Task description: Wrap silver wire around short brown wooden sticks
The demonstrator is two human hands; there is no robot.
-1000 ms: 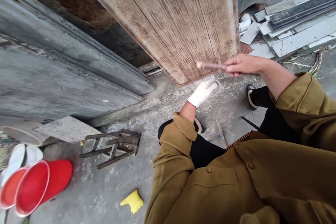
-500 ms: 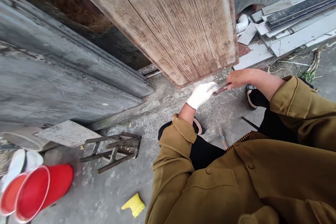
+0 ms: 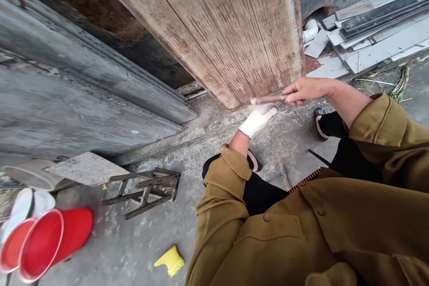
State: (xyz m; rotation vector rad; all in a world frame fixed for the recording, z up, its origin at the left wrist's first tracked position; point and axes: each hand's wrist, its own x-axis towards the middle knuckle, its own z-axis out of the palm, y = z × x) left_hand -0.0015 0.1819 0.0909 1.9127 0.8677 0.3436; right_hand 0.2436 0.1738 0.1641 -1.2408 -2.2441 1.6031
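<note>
My right hand, bare, is closed around one end of a short brown stick. Pale wire seems to be wound on the stick beside my fingers, and its far end is blurred. Just below that stick is my left hand in a white knitted glove, its fingers curled and partly smeared; what they hold, if anything, is hidden. Both hands are in front of the lower edge of a worn plank door. On the ground between my feet lies another wire-bound stick, partly covered by my clothing.
A small wooden stool lies on its side at left, near red buckets and a stone slab. A yellow object is on the concrete. Stacked boards and a white pipe are at right.
My right hand has lifted slightly, and the stick has swung up from beside the left fingertips to above the glove. My left hand has stayed nearly in place.
</note>
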